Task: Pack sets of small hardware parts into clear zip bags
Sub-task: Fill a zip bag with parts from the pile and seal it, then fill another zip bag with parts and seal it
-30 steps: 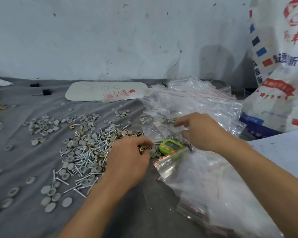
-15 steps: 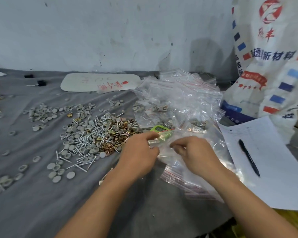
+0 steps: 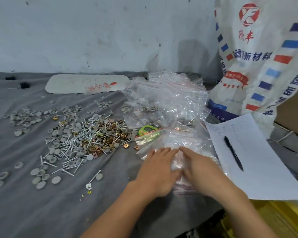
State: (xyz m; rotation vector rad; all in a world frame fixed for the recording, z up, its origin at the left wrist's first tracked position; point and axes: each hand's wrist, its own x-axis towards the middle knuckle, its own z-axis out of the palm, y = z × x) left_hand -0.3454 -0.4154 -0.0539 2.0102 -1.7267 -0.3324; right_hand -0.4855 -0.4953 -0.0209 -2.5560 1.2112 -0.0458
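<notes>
Grey cloth [image 3: 41, 208], green gadget [image 3: 146, 129] half under zip bags [image 3: 179, 140]

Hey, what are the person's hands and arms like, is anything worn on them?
The left hand and right hand are bare: no gloves, rings or watch visible. The left forearm and right forearm show no sleeves up to the frame's edge.

The white sack [image 3: 258, 69] shows a red round logo, red 丰 beneath it, blue 新材料 across; red print on the flat white packet [image 3: 79, 83] is too small to read.
</notes>
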